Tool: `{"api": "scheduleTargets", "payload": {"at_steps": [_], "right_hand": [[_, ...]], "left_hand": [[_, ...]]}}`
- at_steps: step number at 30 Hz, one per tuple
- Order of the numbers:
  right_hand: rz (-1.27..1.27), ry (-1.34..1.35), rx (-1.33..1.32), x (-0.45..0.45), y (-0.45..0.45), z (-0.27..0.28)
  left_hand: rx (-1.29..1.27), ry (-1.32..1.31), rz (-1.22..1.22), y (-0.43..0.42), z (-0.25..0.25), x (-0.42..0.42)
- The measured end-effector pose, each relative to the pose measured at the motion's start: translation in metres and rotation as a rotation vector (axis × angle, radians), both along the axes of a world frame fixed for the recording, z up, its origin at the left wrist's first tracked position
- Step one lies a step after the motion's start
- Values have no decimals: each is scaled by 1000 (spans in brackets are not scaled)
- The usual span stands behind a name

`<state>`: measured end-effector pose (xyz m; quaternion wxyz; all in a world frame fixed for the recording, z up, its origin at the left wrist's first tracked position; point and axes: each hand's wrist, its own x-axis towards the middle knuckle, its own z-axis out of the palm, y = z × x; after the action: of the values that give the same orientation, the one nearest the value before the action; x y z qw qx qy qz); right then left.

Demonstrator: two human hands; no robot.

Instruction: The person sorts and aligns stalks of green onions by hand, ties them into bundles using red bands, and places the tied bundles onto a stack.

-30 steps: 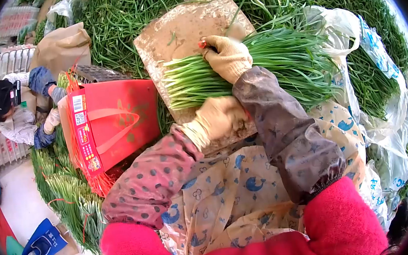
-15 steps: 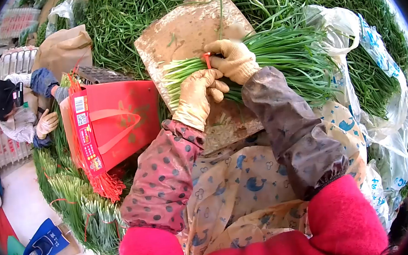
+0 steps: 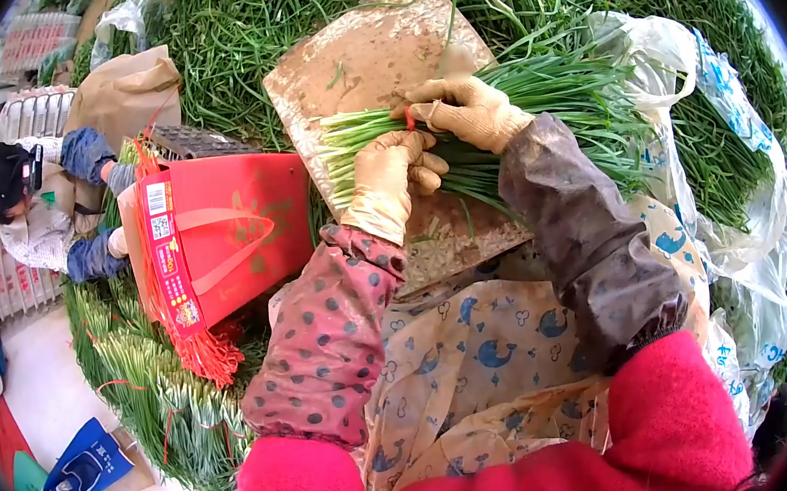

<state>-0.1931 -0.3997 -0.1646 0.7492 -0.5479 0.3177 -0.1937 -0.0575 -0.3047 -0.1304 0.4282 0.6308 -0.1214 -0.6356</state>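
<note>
A bundle of green chives (image 3: 551, 99) lies across a worn board (image 3: 373, 51), its pale stem ends to the left. A thin red tie (image 3: 410, 118) goes around the stems. My right hand (image 3: 475, 112), in a tan glove, pinches this tie from the upper right. Below it, my gloved left hand (image 3: 389, 184) has curled fingers at the near side of the bundle. Its fingertips close at the lower part of the tie; the exact grip is partly hidden.
Left of the board stands a red box (image 3: 255, 202) with red ties (image 3: 204, 356) hanging from it. Tied chive bundles (image 3: 154, 386) lie below. Loose chives (image 3: 240, 60) spread behind the board. Plastic bags (image 3: 748, 237) lie right. Another person (image 3: 34, 202) works at far left.
Both my hands have shifted slightly right, still at the tie, which now looks closer around the stems. The other person's gloved hand has moved mostly behind the red box.
</note>
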Motion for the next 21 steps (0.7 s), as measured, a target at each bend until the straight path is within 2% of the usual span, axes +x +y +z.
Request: {"api": "scheduleTargets", "payload": {"at_steps": [4,6,7,9,10,11,12,13,14,15,16,17,19,21], "right_hand": [[-32,53,-8,4,1,1],[-62,48,-4,7,1,-10],[-95,47,-5,7,1,-7],[-133,147,-59,4,2,-1],[-154,154,-26,4,2,2],[-171,157,4,6,1,4],[-176,227,-16,6,0,5],[-185,181,-65,7,1,1],[-217,51,-3,8,2,-3],[-246,-75,60,8,5,3],[-272,-39,33,6,7,12],[-321,5,-42,9,10,12],[-384,14,-478,12,20,27],[-375,86,-815,16,27,48]], "left_hand": [[-1,7,-10,-2,1,-2],[-30,-190,-181,-2,5,-5],[-60,-375,-287,-3,20,-5],[-424,-1064,-245,2,29,-6],[-564,-872,-154,-1,32,-4],[-564,-872,-150,-6,22,-1],[-712,-907,-232,-14,3,4],[-866,-942,-319,-17,-13,11],[-703,-749,-434,-16,-24,18],[-793,-662,-301,-17,-26,14],[-768,-571,-309,-19,-28,17],[-740,-480,-316,-18,-29,23],[-701,-415,-341,-17,-26,31],[-585,-129,-196,-10,-18,34]]}}
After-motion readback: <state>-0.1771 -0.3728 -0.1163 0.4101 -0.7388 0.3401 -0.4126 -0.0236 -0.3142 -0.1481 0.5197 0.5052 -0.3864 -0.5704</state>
